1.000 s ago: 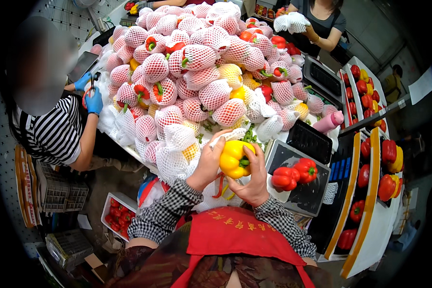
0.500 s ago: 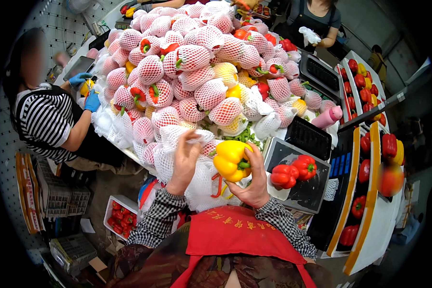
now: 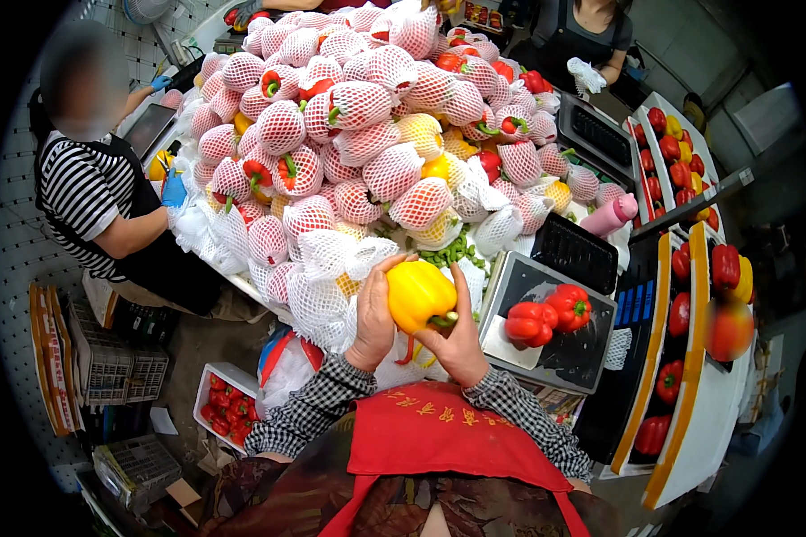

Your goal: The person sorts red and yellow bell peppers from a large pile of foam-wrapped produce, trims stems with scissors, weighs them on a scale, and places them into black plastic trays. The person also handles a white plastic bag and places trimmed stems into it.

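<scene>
Yellow bell pepper (image 3: 419, 294) sits between the person's two hands, in front of the pile of foam-netted bell peppers (image 3: 363, 106). Its far side is out of sight, and some fingertips of the left hand (image 3: 375, 319) are lost behind it. Beyond the pile, one co-worker is cut off at the top edge, and the left co-worker's gloved hand (image 3: 174, 190) partly covers whatever it touches.

The pepper's green stem points to the lower right, near the right thumb; its blocky body runs from upper left to lower right along the stem line. The left hand cups its left flank while the right hand (image 3: 461, 347) grasps its right side and stem end.

Half a second ago the left hand was raised clear of the pepper, which the right hand held alone. Two red bell peppers (image 3: 530, 323) remain on the black-topped platform (image 3: 560, 365).
</scene>
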A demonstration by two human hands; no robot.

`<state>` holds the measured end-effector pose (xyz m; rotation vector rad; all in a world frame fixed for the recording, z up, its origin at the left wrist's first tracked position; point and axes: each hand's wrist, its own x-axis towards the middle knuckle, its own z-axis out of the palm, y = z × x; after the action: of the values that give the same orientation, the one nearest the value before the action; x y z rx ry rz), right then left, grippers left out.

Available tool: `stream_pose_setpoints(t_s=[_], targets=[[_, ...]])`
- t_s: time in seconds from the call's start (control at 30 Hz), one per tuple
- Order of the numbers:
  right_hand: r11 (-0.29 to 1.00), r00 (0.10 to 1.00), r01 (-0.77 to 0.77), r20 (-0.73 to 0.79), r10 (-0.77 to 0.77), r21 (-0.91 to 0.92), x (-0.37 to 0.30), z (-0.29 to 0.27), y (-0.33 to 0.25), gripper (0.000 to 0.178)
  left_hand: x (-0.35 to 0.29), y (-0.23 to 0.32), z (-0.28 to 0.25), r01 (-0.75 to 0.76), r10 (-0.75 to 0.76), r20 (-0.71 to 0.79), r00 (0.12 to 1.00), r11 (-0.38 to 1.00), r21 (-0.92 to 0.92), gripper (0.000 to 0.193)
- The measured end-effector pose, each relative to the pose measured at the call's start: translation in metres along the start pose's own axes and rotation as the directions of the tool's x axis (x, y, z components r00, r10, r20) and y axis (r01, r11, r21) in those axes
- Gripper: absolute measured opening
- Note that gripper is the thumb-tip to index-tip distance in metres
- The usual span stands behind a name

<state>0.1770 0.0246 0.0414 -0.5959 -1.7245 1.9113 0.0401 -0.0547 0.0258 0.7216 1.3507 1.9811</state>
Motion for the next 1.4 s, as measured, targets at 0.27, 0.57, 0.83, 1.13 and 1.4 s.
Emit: stream_pose_setpoints(t_s=[0.27, 0.57, 0.83, 1.13, 1.4], targets=[[0.628, 0.874, 0.464, 0.207, -0.439, -0.625, 0.008, -0.02, -0.011, 0.101, -0.003, 0.007, -0.011, 0.002, -0.044, 0.263, 0.964, 0.987, 0.16, 0.061], [0.983, 0.996, 0.066, 0.073, -0.054, -0.17, 0.004, -0.018, 0.033, 0.07, -0.005, -0.027, -0.042, 0.501, -0.472, 0.176, 0.864, 0.769, -0.397, 0.05], [0.718, 0.919, -0.307, 0.001, 0.394, -0.625, -0.011, -0.019, 0.077, 0.076, -0.002, -0.069, -0.081, 0.442, -0.587, 0.021, 0.809, 0.585, -0.68, 0.066], [0.845, 0.925, -0.351, -0.01, 0.379, -0.404, -0.027, -0.028, 0.135, 0.082, 0.004, -0.063, -0.07, 0.448, -0.596, 0.007, 0.803, 0.596, -0.667, 0.065], [0.75, 0.783, -0.575, -0.047, 0.621, 0.326, -0.03, -0.016, 0.089, 0.083, 0.004, -0.046, -0.065, 0.383, -0.475, 0.028, 0.88, 0.673, -0.633, 0.061]])
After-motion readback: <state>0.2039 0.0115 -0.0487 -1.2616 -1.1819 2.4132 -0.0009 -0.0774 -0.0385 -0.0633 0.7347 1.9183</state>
